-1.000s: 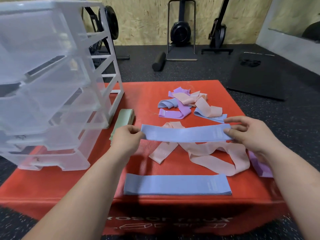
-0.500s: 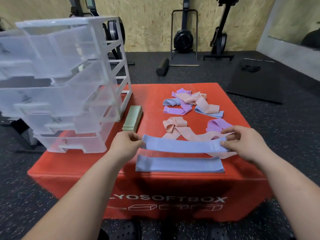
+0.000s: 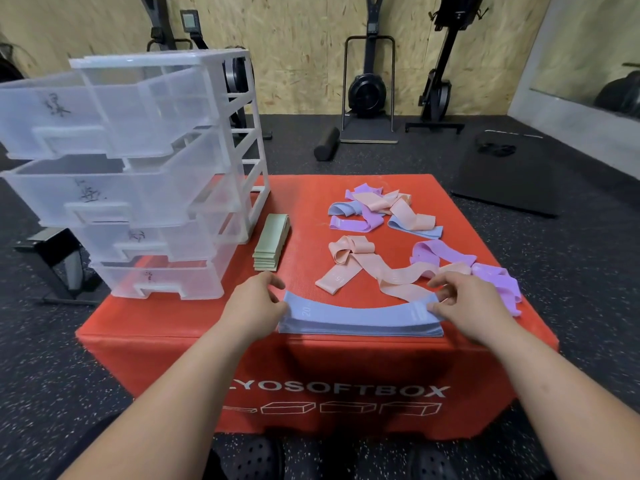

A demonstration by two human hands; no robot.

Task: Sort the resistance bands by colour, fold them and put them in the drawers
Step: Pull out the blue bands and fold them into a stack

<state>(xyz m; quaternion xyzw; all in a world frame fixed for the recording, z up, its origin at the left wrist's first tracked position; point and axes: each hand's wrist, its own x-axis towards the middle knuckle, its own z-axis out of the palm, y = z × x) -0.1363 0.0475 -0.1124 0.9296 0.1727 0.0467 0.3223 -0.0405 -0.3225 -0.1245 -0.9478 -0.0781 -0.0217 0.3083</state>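
Left hand (image 3: 256, 299) pinches one end of a blue band (image 3: 360, 311) and right hand (image 3: 464, 306) pinches the other. The ends are lifted and the middle sags onto the blue stack (image 3: 360, 330), which lies on the red box (image 3: 301, 202), right of the drawer unit (image 3: 138, 188) and nearer the person. This looks like sorting: blue onto blue. Next it wants laying square and letting go. Loose blues remain in the tangle (image 3: 381, 211), right of the drawer unit and further back.
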